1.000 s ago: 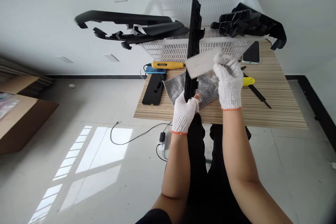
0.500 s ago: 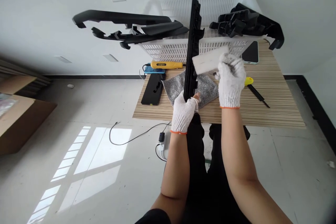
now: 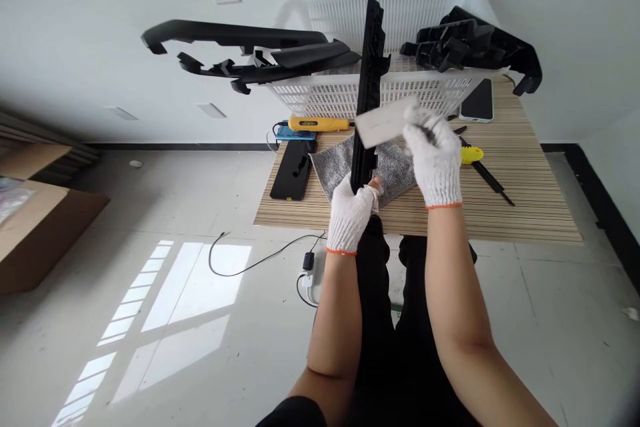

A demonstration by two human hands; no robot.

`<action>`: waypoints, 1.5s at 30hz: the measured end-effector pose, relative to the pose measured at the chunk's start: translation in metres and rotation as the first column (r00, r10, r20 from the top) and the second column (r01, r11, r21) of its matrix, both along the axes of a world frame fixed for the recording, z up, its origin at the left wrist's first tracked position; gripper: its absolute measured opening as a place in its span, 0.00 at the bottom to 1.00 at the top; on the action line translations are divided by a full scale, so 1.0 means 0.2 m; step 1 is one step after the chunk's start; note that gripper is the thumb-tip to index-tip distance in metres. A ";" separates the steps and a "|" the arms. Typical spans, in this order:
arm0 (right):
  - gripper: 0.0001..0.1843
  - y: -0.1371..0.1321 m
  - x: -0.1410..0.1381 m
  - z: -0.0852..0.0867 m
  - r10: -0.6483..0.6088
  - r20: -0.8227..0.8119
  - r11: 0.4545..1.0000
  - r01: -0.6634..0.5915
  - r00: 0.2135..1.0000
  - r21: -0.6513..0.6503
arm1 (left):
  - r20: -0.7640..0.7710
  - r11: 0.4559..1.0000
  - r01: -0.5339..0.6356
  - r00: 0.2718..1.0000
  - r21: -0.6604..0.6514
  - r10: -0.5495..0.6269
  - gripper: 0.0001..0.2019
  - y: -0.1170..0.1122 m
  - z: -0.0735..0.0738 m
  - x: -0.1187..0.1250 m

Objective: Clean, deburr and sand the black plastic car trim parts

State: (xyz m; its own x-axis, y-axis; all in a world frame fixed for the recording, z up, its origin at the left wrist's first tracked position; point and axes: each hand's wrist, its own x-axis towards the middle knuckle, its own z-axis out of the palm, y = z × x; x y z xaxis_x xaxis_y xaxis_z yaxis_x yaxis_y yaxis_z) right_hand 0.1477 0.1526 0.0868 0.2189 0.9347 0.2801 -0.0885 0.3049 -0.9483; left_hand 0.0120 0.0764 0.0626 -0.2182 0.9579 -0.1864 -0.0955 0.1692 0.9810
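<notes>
My left hand (image 3: 349,212), in a white knit glove with an orange cuff, is wrapped around the lower end of a long black plastic trim piece (image 3: 369,73). The piece stands upright in my view, its ribbed and clipped side showing. Pinched in my gloved right hand (image 3: 434,157) is a flat white rectangular piece (image 3: 386,121), slightly blurred; its material I cannot make out. Its left end overlaps the middle of the trim piece, and whether they touch is unclear. Beneath both lies a grey cloth (image 3: 393,170) on the wood-patterned table (image 3: 525,180).
A white plastic basket (image 3: 320,95) at the back holds black trim parts (image 3: 240,33) jutting left and more parts (image 3: 465,43) at right. Around the table lie a yellow tool (image 3: 319,124), a black phone (image 3: 293,170), another phone (image 3: 477,101) and a yellow-handled tool (image 3: 471,155).
My right hand has moved left with the white piece, bringing it across the trim piece. My left hand and the trim piece have hardly moved.
</notes>
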 end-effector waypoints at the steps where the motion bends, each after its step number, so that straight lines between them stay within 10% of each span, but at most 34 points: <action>1: 0.09 0.01 0.00 0.00 -0.079 -0.027 0.996 0.080 0.996 0.030 | 0.010 1.000 0.003 1.000 -0.002 -0.003 0.12 0.00 0.00 0.00; 5: 0.20 0.02 0.05 0.01 -0.193 -0.091 0.978 0.199 0.977 0.061 | 0.032 1.000 0.002 0.999 -0.016 -0.002 0.12 0.00 0.01 0.00; 10: 0.11 -0.01 0.11 0.01 0.010 -0.027 1.000 -0.009 1.000 0.008 | 0.038 1.000 0.005 0.999 -0.025 -0.004 0.13 -0.01 0.02 0.00; 18: 0.18 0.05 0.07 0.01 -0.057 0.523 0.998 0.047 0.850 0.031 | 0.009 1.000 -0.010 1.000 0.013 0.010 0.12 0.00 -0.01 0.00; 23: 0.28 0.09 -0.03 -0.04 0.256 0.176 0.953 -0.218 0.950 -0.208 | -0.029 0.999 -0.024 0.999 0.040 0.025 0.11 0.00 -0.01 0.00; 29: 0.26 0.08 -0.04 -0.01 0.238 0.014 0.944 -0.228 0.971 -0.238 | -0.011 0.999 -0.029 1.000 0.020 0.029 0.11 0.01 0.00 0.00; 33: 0.21 0.08 -0.04 0.00 0.026 0.016 0.989 -0.023 1.000 -0.146 | -0.010 0.999 -0.028 1.000 0.021 0.029 0.11 0.01 -0.01 0.00; 45: 0.19 0.05 -0.09 0.02 0.165 -0.019 0.972 -0.166 0.986 -0.164 | 0.032 0.997 0.068 0.997 0.032 -0.069 0.13 0.01 0.00 0.00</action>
State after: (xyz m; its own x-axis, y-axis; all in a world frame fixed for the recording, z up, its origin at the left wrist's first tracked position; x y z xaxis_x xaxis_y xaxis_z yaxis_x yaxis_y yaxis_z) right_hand 0.1296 0.1636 0.0908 0.0580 0.9913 0.1184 -0.1296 0.1251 -0.9837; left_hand 0.0115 0.0776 0.0621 -0.1465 0.9758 -0.1623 -0.1175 0.1457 0.9823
